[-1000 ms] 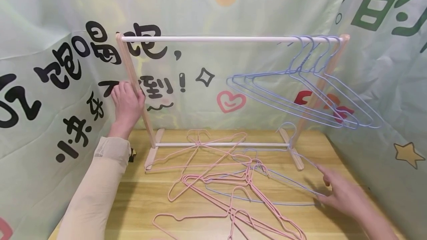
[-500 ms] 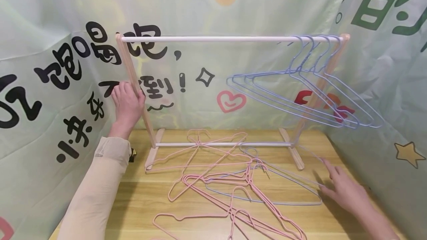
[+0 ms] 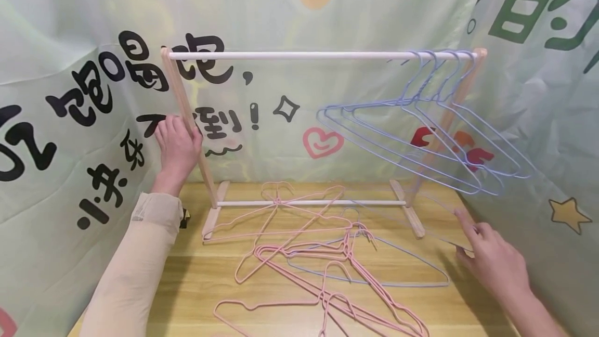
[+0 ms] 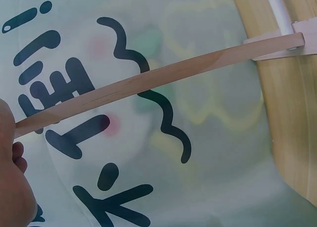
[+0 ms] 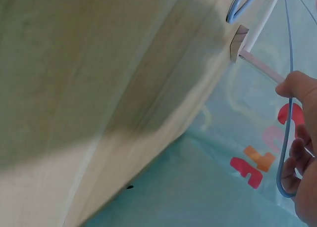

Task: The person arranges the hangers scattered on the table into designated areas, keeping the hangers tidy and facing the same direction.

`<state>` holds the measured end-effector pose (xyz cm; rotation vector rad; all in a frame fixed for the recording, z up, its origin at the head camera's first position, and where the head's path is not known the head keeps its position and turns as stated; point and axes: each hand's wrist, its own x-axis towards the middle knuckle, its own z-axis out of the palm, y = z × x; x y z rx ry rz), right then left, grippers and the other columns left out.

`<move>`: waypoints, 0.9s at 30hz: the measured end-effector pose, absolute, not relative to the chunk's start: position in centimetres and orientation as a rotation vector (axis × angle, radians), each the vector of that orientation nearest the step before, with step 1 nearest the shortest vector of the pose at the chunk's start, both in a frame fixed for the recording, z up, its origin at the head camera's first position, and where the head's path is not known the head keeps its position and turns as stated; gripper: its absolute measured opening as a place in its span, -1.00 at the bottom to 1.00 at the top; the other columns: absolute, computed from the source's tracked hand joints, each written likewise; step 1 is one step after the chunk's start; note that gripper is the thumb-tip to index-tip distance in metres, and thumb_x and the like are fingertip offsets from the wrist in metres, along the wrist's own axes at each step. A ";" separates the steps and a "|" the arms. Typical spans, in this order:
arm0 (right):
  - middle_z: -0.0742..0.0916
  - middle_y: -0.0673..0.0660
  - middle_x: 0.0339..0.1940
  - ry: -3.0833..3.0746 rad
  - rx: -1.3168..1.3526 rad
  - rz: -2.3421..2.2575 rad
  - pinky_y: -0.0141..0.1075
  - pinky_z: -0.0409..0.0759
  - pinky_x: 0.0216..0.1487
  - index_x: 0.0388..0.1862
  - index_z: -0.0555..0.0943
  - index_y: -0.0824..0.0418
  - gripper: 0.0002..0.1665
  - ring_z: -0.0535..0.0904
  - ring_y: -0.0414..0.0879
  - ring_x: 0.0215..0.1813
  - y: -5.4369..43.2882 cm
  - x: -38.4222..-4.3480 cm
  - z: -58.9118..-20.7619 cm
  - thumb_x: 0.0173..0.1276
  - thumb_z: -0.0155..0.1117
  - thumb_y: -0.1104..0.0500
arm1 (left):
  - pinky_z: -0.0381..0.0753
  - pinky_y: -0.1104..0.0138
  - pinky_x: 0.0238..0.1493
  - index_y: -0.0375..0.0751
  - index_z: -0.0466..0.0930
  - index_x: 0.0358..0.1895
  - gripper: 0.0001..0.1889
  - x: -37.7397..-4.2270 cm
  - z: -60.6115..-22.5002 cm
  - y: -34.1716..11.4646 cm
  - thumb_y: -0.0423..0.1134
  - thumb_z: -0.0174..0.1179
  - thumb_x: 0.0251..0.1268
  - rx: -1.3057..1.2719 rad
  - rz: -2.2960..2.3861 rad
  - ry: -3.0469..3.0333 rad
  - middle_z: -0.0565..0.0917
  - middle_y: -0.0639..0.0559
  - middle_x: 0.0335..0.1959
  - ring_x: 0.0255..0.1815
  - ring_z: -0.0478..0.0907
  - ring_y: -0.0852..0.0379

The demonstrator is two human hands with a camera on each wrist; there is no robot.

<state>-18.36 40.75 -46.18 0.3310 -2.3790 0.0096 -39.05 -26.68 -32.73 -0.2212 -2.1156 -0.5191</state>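
My left hand [image 3: 177, 144] grips the left post [image 4: 148, 81] of a small wood-and-white rack, partway up. At the right, my right hand [image 3: 498, 259] holds a blue wire hanger [image 5: 289, 54] by one end, with thumb and fingers around the corner. In the head view that hanger is blurred and lifted above the table. Several blue hangers [image 3: 414, 101] hang at the right end of the rack's top rail [image 3: 290, 55]. One more blue hanger [image 3: 412, 285] lies on the table, partly beneath a heap of pink hangers [image 3: 348, 246].
A separate pink hanger [image 3: 278, 203] lies across the rack's lower bar [image 3: 374, 203]. The rack's right foot [image 3: 414, 217] stands near my right hand. Behind everything hangs a printed cloth [image 3: 281, 20]. A small black-and-yellow item [image 3: 185, 218] sits beside the left sleeve.
My right hand has moved up and slightly right, lifting the blue hanger off the table. Lower corners of some hung blue hangers have shifted down a little. The left hand keeps its grip.
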 end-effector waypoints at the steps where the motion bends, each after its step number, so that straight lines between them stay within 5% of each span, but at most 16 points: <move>1: 0.63 0.33 -0.17 -2.404 0.330 0.024 -0.26 0.21 -0.76 0.68 0.20 -0.06 0.09 0.45 0.04 -0.55 40.7 -18.3 -46.2 0.40 -0.62 -0.61 | 0.14 -0.15 0.22 -0.51 0.35 -0.12 -0.71 -39.0 -32.7 -26.7 -0.25 0.08 0.46 -0.219 -0.525 -2.120 0.37 -0.41 -0.13 -0.04 0.21 -0.41; 9: 0.60 0.26 -0.32 -2.298 0.425 0.005 -0.37 0.13 -0.76 0.54 0.39 0.15 -0.09 0.32 -0.08 -0.59 40.2 -18.5 -47.7 0.56 -0.42 -0.40 | 0.13 -0.14 0.24 -0.51 0.36 -0.11 -0.71 -38.9 -32.6 -26.8 -0.24 0.08 0.48 -0.207 -0.543 -2.136 0.37 -0.40 -0.12 -0.02 0.21 -0.40; 11: 0.60 0.24 -0.32 -2.293 0.430 0.009 -0.38 0.13 -0.77 0.48 0.41 0.20 -0.24 0.31 -0.10 -0.60 40.1 -18.4 -47.9 0.54 -0.08 -0.25 | 0.13 -0.14 0.24 -0.51 0.36 -0.11 -0.71 -38.9 -32.5 -26.8 -0.24 0.08 0.48 -0.209 -0.545 -2.135 0.37 -0.40 -0.12 -0.02 0.21 -0.40; 13: 0.59 0.23 -0.31 -2.309 0.410 0.015 -0.33 0.16 -0.79 0.42 0.41 0.21 -0.26 0.34 -0.07 -0.59 40.0 -18.2 -47.9 0.32 0.26 -0.04 | 0.13 -0.14 0.25 -0.51 0.36 -0.11 -0.71 -38.9 -32.5 -26.8 -0.25 0.08 0.48 -0.205 -0.549 -2.136 0.37 -0.41 -0.11 -0.02 0.21 -0.40; 17: 0.60 0.22 -0.25 -2.395 0.331 0.030 -0.27 0.19 -0.83 0.40 0.36 0.14 0.12 0.41 -0.02 -0.56 39.8 -17.9 -47.6 -0.25 0.63 0.26 | 0.13 -0.13 0.25 -0.51 0.36 -0.10 -0.71 -38.8 -32.6 -26.8 -0.25 0.09 0.47 -0.202 -0.546 -2.132 0.37 -0.40 -0.12 -0.02 0.20 -0.40; 20: 0.61 0.25 -0.23 -2.380 0.310 0.028 -0.23 0.19 -0.85 0.41 0.39 0.12 0.08 0.44 0.01 -0.57 39.8 -17.8 -47.3 -0.21 0.60 0.27 | 0.14 -0.16 0.24 -0.51 0.36 -0.12 -0.70 -38.8 -32.7 -26.7 -0.24 0.08 0.47 -0.221 -0.536 -2.114 0.37 -0.42 -0.13 -0.04 0.21 -0.42; 27: 0.62 0.30 -0.25 -2.249 0.323 -0.028 -0.14 0.22 -0.87 0.39 0.49 0.10 -0.30 0.45 0.11 -0.61 40.7 -18.1 -47.2 0.18 0.09 0.19 | 0.13 -0.18 0.23 -0.52 0.35 -0.12 -0.70 -38.9 -32.6 -26.6 -0.24 0.05 0.45 -0.226 -0.519 -2.092 0.37 -0.44 -0.13 -0.04 0.21 -0.44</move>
